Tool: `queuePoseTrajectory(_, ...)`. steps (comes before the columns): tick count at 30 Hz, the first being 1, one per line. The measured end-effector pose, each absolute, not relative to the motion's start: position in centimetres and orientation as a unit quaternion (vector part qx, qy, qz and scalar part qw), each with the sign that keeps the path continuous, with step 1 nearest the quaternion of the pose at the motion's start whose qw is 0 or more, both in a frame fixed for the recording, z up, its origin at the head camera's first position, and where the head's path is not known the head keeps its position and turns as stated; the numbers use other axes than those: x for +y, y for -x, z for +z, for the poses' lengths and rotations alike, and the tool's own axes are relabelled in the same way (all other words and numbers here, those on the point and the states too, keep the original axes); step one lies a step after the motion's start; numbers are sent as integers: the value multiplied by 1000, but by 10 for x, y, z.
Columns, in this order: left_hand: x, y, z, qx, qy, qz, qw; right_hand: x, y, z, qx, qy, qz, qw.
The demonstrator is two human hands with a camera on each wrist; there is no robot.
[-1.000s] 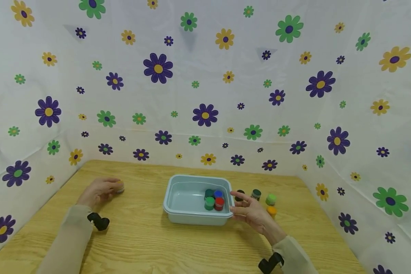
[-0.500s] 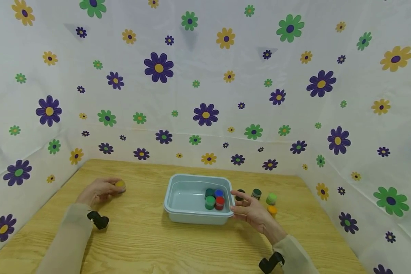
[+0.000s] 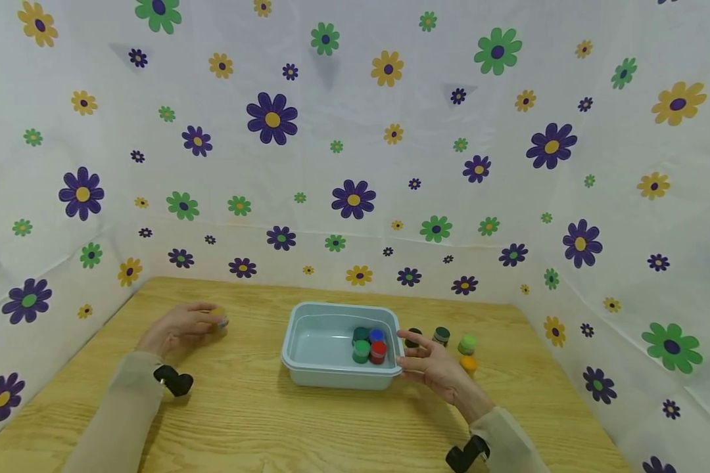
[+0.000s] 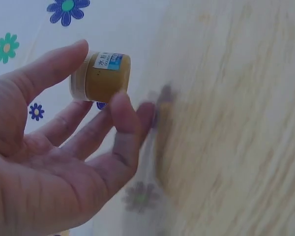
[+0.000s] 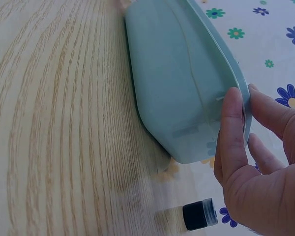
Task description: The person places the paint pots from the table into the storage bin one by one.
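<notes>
My left hand (image 3: 180,328) holds a small paint jar (image 4: 106,73) of ochre-yellow paint with a white lid and a printed label. In the left wrist view it sits between the thumb and fingers, tipped on its side, off the wood. A pale blue plastic tub (image 3: 316,376) stands mid-table; inside, towards its right end, are several paint jars, among them a red jar (image 3: 378,353), a blue jar (image 3: 377,336) and a green jar (image 3: 361,351). At the tub's right end my right hand (image 3: 440,374) grips the rim, fingers on both sides of its edge.
Right of the tub, by the right hand, stand more paint jars: a dark green jar (image 3: 441,336), a light green jar (image 3: 467,344), an orange jar (image 3: 468,364) and a black jar (image 5: 198,215). A flower-printed white sheet (image 3: 307,164) encloses the wooden table (image 3: 260,427).
My left hand has moved a little to the right with the ochre-yellow paint jar, whose tilt has changed. The right hand and the tub have stayed in place.
</notes>
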State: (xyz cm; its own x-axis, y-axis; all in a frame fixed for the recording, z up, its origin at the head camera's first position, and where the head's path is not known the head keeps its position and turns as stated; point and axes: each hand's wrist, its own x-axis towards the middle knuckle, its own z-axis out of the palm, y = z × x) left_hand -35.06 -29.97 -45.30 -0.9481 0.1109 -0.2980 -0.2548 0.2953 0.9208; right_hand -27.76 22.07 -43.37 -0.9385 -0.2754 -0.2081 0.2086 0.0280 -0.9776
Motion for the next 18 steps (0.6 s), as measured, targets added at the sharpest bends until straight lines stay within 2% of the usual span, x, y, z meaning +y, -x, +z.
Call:
queuePoseTrajectory(12,-268,352,-451,767,-3,628,133,220,279,-431,696,20,-697,170)
queuePoseTrajectory(18,-251,352,-449,743,36,662,92,219,278,-433,698,17,-695,170)
